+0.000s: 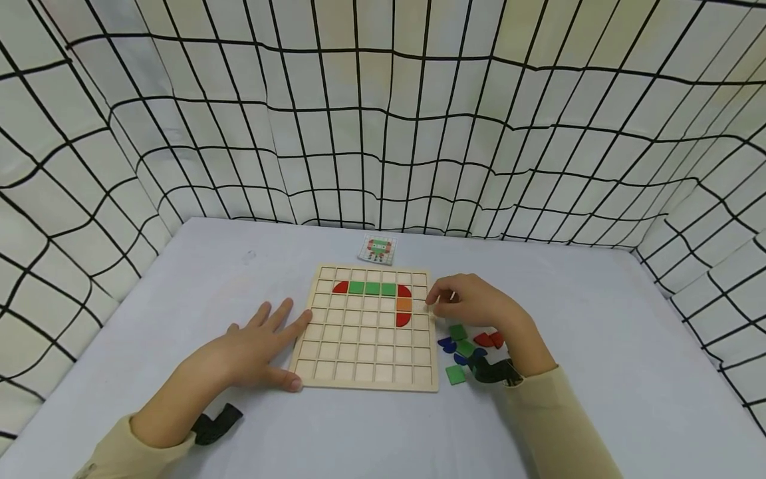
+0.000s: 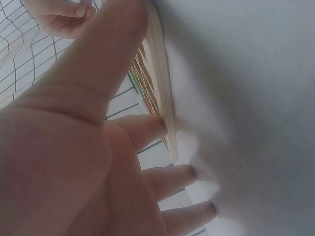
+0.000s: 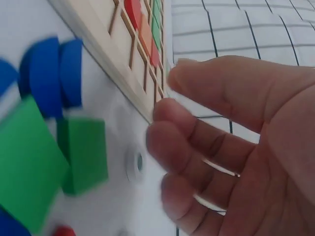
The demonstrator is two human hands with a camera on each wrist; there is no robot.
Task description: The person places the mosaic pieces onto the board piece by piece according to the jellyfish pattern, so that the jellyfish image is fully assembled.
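A wooden grid board (image 1: 359, 386) lies flat on the table. Green squares (image 1: 372, 288) form a row near its top, with a red rounded piece (image 1: 341, 287) at the left end. Down the right side run a red rounded piece (image 1: 403, 291), an orange square (image 1: 403, 305) and another red piece (image 1: 403, 319). My left hand (image 1: 248, 356) is spread along the board's left side, thumb at the lower corner and index finger at the edge. Beside the right edge hovers my right hand (image 1: 475, 303), fingers loosely bent; the right wrist view shows nothing between thumb and fingers.
Loose green squares (image 1: 455, 375), blue pieces (image 1: 445, 344) and red pieces (image 1: 483, 340) lie right of the board, partly under the right wrist. A small picture card (image 1: 378, 249) lies behind the board. Black-lined white netting (image 1: 383, 133) encloses the table's back and sides.
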